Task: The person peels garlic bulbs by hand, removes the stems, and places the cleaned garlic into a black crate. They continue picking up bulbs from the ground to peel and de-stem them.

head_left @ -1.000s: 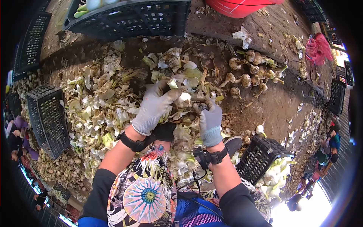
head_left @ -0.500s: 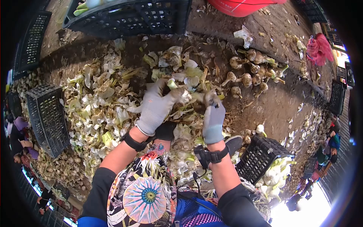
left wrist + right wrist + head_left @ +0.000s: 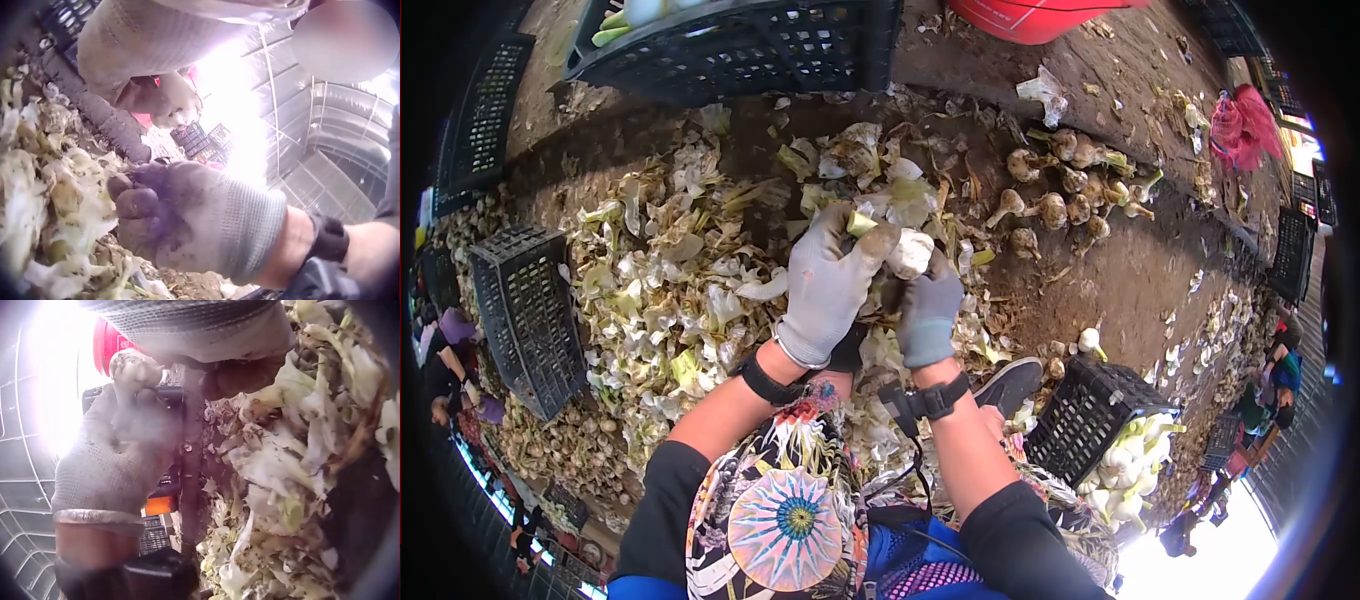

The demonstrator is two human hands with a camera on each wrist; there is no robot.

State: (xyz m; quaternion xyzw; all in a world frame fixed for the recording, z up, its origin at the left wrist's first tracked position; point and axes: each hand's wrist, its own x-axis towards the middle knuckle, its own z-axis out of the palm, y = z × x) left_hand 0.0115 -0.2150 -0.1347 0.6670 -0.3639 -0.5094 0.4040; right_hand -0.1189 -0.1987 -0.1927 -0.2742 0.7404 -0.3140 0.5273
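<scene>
In the head view the gloved left hand [image 3: 825, 290] grips a white garlic bulb [image 3: 910, 254] by its neck, the green cut stem [image 3: 861, 224] poking out between thumb and fingers. The bulb [image 3: 134, 369] stands above the left hand [image 3: 112, 456] in the right wrist view. Close to the bulb's lower right is the gloved right hand [image 3: 930, 310]. The left wrist view shows the right hand [image 3: 200, 219] with curled fingers, a gap between it and the bulb [image 3: 175, 106]; nothing held shows there. Loose peelings [image 3: 670, 260] cover the ground below.
Unpeeled bulbs [image 3: 1050, 212] lie on the soil to the right. A black crate [image 3: 740, 50] and red tub [image 3: 1040, 20] stand ahead. Another crate [image 3: 525, 315] is at left; at lower right, one [image 3: 1085, 420] is beside white bulbs [image 3: 1130, 460]. People sit at both edges.
My right hand has moved left, closer to my left hand. The bulb in my left hand has shifted slightly right and up, and more of its white surface shows.
</scene>
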